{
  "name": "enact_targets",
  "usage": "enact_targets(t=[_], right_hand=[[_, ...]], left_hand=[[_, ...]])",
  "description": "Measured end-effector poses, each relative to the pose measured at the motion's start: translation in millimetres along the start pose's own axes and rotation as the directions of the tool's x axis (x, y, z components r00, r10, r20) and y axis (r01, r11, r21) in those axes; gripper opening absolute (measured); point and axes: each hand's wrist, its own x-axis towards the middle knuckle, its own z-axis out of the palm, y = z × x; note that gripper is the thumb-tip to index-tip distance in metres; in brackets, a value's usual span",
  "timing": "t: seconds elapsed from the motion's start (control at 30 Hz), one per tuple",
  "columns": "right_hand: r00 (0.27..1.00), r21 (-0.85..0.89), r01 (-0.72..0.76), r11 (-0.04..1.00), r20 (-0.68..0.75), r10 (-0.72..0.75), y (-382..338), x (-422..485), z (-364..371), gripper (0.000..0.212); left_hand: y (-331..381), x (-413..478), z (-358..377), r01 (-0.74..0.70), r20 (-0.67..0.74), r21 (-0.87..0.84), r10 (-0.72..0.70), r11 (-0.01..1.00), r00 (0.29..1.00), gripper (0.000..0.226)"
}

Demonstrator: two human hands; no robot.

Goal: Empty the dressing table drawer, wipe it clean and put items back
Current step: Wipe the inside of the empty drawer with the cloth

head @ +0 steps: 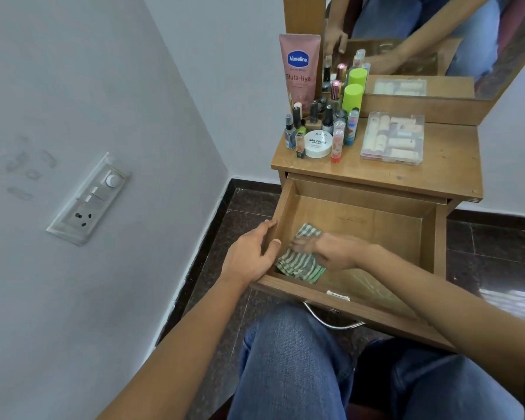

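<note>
A: What's hard to read?

B: Fingertips of the right hand (pixel 331 251) are smeared by motion blur. The right forearm covers the front-right corner of the drawer (pixel 382 237). The metal handle (pixel 331 322) under the drawer front is partly behind a knee. The small bottles (pixel 325 122) on the tabletop (pixel 422 180) behind the drawer have mostly illegible labels.

A: Hands?

B: Left hand (pixel 250 256) grips the drawer's left wall near the front, thumb inside, fingers curled outside. The right lies palm down on the cloth (pixel 297 263), fingers stretched along it (pressing, as far as the blur allows).

A: Cloth and drawer?

B: Cloth is green-and-white striped, crumpled, in the drawer's front-left corner. Drawer is wooden, pulled well out, floor glossy. A clear box (pixel 393 137) sits behind it, right of the bottles.
</note>
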Motion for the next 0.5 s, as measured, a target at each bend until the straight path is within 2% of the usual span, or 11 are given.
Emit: enact_targets(t=[0.13, 0.23, 0.37, 0.5], right_hand=[[0.988, -0.066, 0.01, 0.998, 0.155, 0.0, -18, 2, 16, 0.074], [0.979, -0.059, 0.052, 0.997, 0.201, -0.039, -20, 12, 17, 0.075], [0.987, 0.052, 0.14, 0.989, 0.073, -0.144, -8, 13, 23, 0.07], [0.985, 0.015, 0.173, 0.985, 0.023, -0.173, -3, 15, 34, 0.062]], left_hand=[[-1, 2, 1, -0.001, -0.002, -0.014, 0.001, 1.0, 1.0, 0.048], [-4, 2, 2, -0.007, -0.015, -0.017, 0.007, 1.0, 1.0, 0.049], [-9, 5, 3, -0.012, -0.021, -0.006, 0.012, 1.0, 1.0, 0.051], [-10, 5, 6, -0.031, -0.039, -0.014, 0.03, 0.999, 0.999, 0.055]])
